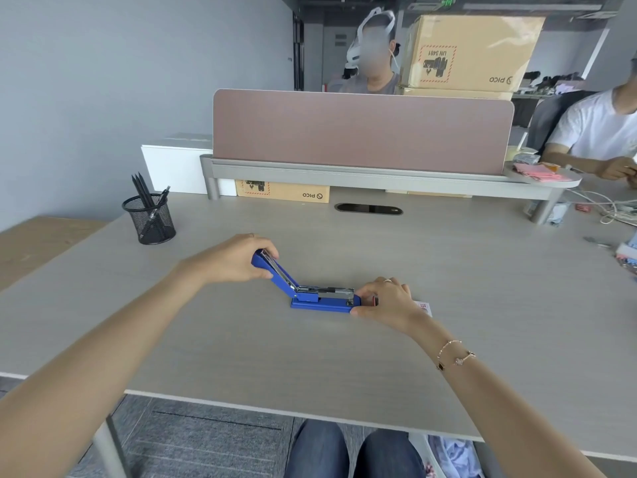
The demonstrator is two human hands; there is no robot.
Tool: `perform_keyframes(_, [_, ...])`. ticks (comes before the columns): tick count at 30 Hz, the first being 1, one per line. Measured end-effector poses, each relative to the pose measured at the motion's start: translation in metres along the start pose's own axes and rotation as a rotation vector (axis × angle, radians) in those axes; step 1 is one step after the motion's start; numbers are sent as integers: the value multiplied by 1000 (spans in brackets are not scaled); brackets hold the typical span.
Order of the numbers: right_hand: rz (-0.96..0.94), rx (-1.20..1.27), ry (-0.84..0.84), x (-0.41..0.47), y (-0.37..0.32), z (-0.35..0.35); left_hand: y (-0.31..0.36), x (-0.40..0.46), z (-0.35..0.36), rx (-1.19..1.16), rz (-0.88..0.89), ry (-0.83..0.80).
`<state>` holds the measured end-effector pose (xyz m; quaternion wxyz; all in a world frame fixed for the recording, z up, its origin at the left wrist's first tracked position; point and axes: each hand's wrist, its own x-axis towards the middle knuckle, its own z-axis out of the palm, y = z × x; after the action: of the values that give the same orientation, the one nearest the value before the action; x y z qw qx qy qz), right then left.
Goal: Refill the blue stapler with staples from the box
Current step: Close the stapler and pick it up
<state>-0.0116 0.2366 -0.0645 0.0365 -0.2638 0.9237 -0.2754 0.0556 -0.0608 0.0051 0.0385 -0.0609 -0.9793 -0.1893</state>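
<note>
The blue stapler (312, 298) lies open in the middle of the desk, its base flat and its top arm swung up and back to the left. My left hand (234, 258) grips the raised end of that arm. The metal staple channel (331, 292) is exposed along the base. My right hand (387, 300) holds the front end of the base, fingers curled around its tip. The staple box (424, 308) is mostly hidden behind my right hand; only a white corner with red print shows.
A black mesh pen cup (150, 217) stands at the back left. A pink divider screen (362, 131) on a grey shelf crosses the far edge. Cables and clutter (617, 210) lie at the right, where a person in white sits. Another person sits behind the screen.
</note>
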Motion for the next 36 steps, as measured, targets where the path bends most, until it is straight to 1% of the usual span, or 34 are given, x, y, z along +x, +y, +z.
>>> perform_keyframes(5, [25, 33, 1, -1, -1, 0, 28, 14, 2, -106, 25, 35])
perform_keyframes(12, [22, 34, 26, -3, -2, 1, 60, 28, 23, -215, 46, -6])
perform_keyframes(19, [16, 32, 43, -3, 0, 2, 73, 33, 38, -237, 28, -56])
perform_keyframes(28, [20, 39, 44, -5, 0, 2, 82, 39, 58, -159, 64, -144])
perform_keyframes(36, [32, 21, 44, -5, -1, 3, 75, 41, 66, -195, 64, -139])
